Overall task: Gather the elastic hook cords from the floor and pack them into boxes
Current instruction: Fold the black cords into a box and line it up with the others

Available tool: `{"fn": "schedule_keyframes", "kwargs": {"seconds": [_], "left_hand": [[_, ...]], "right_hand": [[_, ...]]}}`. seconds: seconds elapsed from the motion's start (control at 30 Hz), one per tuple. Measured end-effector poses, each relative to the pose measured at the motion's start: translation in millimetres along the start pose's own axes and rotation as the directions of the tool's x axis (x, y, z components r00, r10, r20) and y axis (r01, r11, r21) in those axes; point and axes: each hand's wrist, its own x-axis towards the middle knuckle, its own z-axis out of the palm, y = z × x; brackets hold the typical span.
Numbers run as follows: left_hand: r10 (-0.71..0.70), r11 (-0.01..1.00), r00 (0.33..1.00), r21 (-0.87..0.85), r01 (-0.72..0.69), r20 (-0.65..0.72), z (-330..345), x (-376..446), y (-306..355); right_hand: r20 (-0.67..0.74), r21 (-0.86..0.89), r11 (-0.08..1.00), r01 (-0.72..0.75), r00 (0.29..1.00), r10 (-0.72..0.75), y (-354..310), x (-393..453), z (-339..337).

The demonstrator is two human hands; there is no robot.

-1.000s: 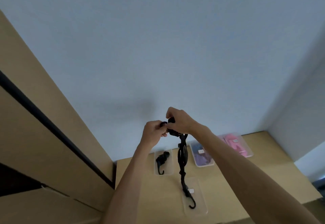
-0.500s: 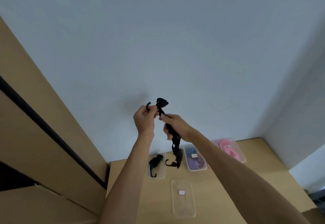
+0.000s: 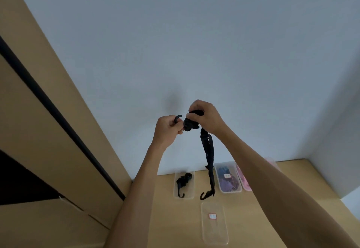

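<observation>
Two hands are raised: a left hand (image 3: 167,129) and a right hand (image 3: 204,117). Two black hook cords show: one black cord (image 3: 208,156) hanging from the hands, one coiled black cord (image 3: 183,181) in a box. Four clear boxes sit on the wooden surface (image 3: 272,199): the left box (image 3: 191,194), an empty box (image 3: 214,228), a box of purple cords (image 3: 228,179), and a box of pink cords (image 3: 243,179) partly hidden by the arm
</observation>
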Motion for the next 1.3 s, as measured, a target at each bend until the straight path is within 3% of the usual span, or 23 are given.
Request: {"fn": "schedule_keyframes", "kwargs": {"seconds": [0.1, 0.2, 0.27, 0.4, 0.53, 0.67, 0.73, 0.83, 0.9, 0.97, 1.03, 1.1, 1.2, 1.3], "left_hand": [[-0.003, 0.991, 0.988, -0.132, 0.024, 0.155, -12, -4, 1], [0.022, 0.928, 0.939, -0.356, 0.108, 0.344, -10, -14, 8], [0.05, 0.845, 0.936, -0.515, 0.146, 0.348, -1, -17, 16], [-0.036, 0.766, 0.981, -0.626, 0.149, 0.189, 20, -7, 35], [-0.189, 0.752, 0.982, -0.642, 0.15, 0.008, 25, -1, 27], [-0.281, 0.77, 0.909, -0.638, 0.021, -0.309, 16, 13, 10], [-0.266, 0.862, 0.871, -0.506, 0.024, -0.412, 19, 14, 1], [-0.066, 0.996, 0.862, -0.078, 0.031, -0.503, 28, 10, -16], [0.031, 0.987, 0.906, 0.158, 0.04, -0.423, 32, 7, -26], [0.036, 0.955, 0.952, 0.292, 0.057, -0.304, 34, 6, -35], [0.019, 0.932, 0.98, 0.36, 0.054, -0.196, 30, 8, -39], [-0.036, 0.957, 0.999, 0.285, 0.045, -0.037, 23, 13, -38], [-0.08, 0.995, 0.976, -0.046, 0.091, 0.2, 16, 14, -31], [-0.06, 0.965, 0.968, -0.235, 0.119, 0.245, 23, 9, -28]], "right_hand": [[0.124, 0.285, 0.946, -0.156, 0.984, 0.125, 7, -2, -5], [0.171, 0.332, 0.905, -0.266, 0.961, 0.22, 18, -5, -4], [0.149, 0.324, 0.897, -0.302, 0.952, 0.267, 27, -11, 5], [0.239, 0.36, 0.86, -0.36, 0.927, 0.288, 33, -25, 28], [0.175, 0.445, 0.79, -0.422, 0.906, 0.385, 29, -21, 36], [0.218, 0.552, 0.693, -0.464, 0.882, 0.417, 33, -25, 23], [0.221, 0.437, 0.783, -0.443, 0.896, 0.384, 29, -25, 16], [0.199, 0.217, 0.908, -0.359, 0.927, 0.319, 21, -18, 17], [0.103, 0.031, 0.975, -0.221, 0.971, 0.217, 16, -14, 23], [0.01, -0.161, 0.984, -0.071, 0.997, 0.073, 14, -13, 30], [-0.024, -0.188, 0.982, -0.031, 0.999, 0.027, 15, -13, 32], [-0.083, -0.132, 0.99, -0.046, 0.996, 0.036, 18, -12, 26], [-0.159, -0.055, 0.997, -0.051, 0.986, 0.042, 21, -9, 12], [-0.195, 0.22, 0.964, -0.152, 0.961, 0.196, 30, -11, 8]]}}
